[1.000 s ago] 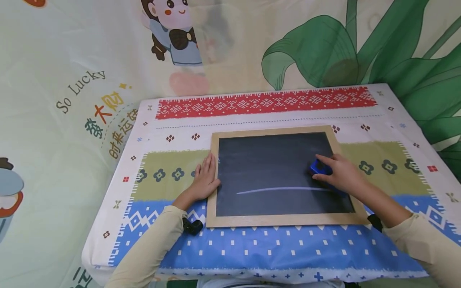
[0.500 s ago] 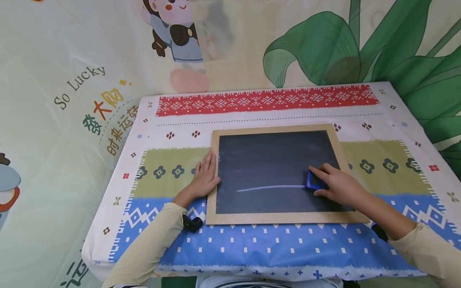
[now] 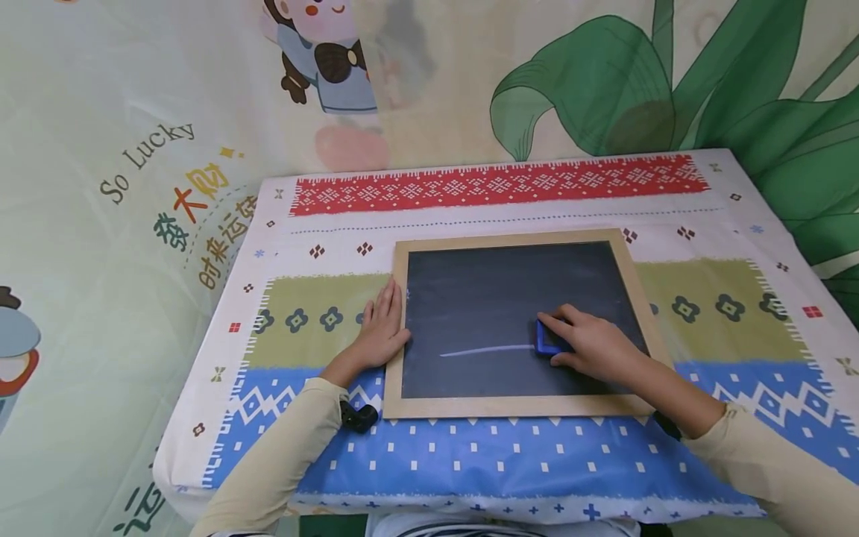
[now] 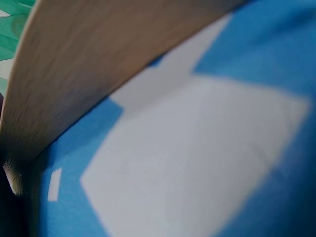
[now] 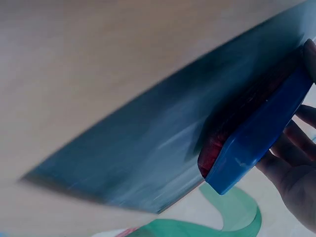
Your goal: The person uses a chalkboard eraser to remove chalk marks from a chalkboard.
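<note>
While the left hand point(image 3: 381, 333) lies flat, fingers straight, against the chalkboard's point(image 3: 490, 298) left frame on the table point(image 3: 470, 462), the right hand point(image 3: 590, 347) grips a blue eraser point(image 3: 545, 339) on the board's near right, touching a chalk line point(image 3: 483, 350).

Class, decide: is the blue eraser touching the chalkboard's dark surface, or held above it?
Touching. The right wrist view shows the eraser pressed flat against the chalkboard with no gap; the right hand grips it.
</note>
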### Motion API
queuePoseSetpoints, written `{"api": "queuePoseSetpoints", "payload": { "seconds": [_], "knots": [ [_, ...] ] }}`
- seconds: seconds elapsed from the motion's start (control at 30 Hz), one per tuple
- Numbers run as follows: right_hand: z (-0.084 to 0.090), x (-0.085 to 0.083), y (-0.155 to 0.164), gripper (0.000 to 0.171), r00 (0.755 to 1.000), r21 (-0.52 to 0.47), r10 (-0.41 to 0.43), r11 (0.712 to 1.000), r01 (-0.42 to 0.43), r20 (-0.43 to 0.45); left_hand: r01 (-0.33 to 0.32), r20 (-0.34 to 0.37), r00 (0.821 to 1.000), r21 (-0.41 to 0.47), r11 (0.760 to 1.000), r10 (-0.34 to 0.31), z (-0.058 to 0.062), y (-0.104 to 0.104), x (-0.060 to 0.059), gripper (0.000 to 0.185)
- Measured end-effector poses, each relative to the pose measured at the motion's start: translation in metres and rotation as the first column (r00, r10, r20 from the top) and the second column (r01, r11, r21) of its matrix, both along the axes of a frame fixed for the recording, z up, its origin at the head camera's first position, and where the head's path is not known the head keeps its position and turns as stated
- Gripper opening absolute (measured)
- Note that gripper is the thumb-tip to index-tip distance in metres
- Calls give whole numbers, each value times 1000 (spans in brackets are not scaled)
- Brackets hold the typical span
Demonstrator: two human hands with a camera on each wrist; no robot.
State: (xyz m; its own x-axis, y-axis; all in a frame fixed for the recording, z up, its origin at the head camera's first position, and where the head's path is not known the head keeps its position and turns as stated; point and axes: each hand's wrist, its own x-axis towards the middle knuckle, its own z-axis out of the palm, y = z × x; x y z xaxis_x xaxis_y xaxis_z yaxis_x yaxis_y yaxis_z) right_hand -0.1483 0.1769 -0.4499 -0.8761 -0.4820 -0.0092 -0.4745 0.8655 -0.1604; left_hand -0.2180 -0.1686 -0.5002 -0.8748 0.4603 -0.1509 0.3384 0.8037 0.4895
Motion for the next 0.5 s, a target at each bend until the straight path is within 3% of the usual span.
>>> {"api": "queuePoseSetpoints", "payload": {
  "seconds": [0.5],
  "knots": [
    [2, -11, -45, 68, 997, 35, 77, 996, -78, 16, 14, -22, 1000, -4, 1000, -14, -2, -2, 0, 78]
  ]
}}
